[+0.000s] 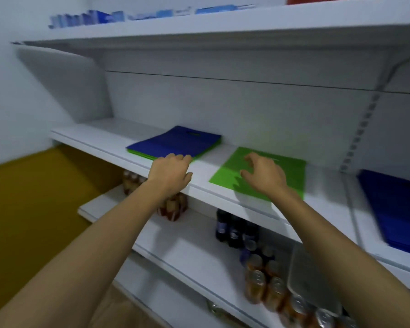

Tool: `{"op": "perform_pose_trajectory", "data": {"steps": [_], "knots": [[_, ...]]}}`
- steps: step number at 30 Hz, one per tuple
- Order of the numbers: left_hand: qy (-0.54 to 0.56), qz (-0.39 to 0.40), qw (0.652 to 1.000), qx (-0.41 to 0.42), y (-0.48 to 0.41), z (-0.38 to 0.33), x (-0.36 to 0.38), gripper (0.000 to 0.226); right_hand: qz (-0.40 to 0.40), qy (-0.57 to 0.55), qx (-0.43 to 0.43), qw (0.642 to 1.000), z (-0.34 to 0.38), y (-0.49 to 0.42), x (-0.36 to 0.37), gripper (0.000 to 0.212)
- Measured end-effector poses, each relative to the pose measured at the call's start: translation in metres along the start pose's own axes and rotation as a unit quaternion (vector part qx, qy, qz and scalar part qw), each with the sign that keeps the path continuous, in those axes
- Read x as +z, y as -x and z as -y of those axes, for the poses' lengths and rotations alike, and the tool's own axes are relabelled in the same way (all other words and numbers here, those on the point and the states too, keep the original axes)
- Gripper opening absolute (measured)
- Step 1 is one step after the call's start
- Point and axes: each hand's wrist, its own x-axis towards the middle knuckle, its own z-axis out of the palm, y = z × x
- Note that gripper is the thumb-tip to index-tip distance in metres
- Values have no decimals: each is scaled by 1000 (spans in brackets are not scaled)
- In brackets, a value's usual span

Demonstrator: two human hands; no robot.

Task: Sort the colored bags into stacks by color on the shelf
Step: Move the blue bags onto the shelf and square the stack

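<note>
On the white middle shelf (206,172) lies a mixed pile with a blue bag (175,140) on top and green bags (140,154) showing under its front edge. My left hand (172,172) touches the pile's near edge, fingers bent at the bags; whether it grips one I cannot tell. To the right a flat green bag (291,172) lies on the shelf. My right hand (262,172) hovers over it with fingers spread and loosely bent, holding nothing. A stack of blue bags (395,209) lies further right on the same shelf.
Below, a lower shelf (194,252) holds dark bottles (234,229), orange-brown drink packs (270,287) and a grey tray (310,278). More bottles (173,207) stand under my left wrist. The top shelf (199,27) carries blue and white boxes (88,18). Yellow floor (33,209) lies left.
</note>
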Motion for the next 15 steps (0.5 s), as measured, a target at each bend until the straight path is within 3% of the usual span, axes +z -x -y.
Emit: {"op": "perform_pose_trajectory", "data": {"steps": [7,15], "knots": [[67,0,996,-64,32,127,35,43,1,-74,-22,997,101,-21,71,41],[117,-23,990,-72,-6,173,76,41,-7,-105,6,994,128,-69,101,39]]}}
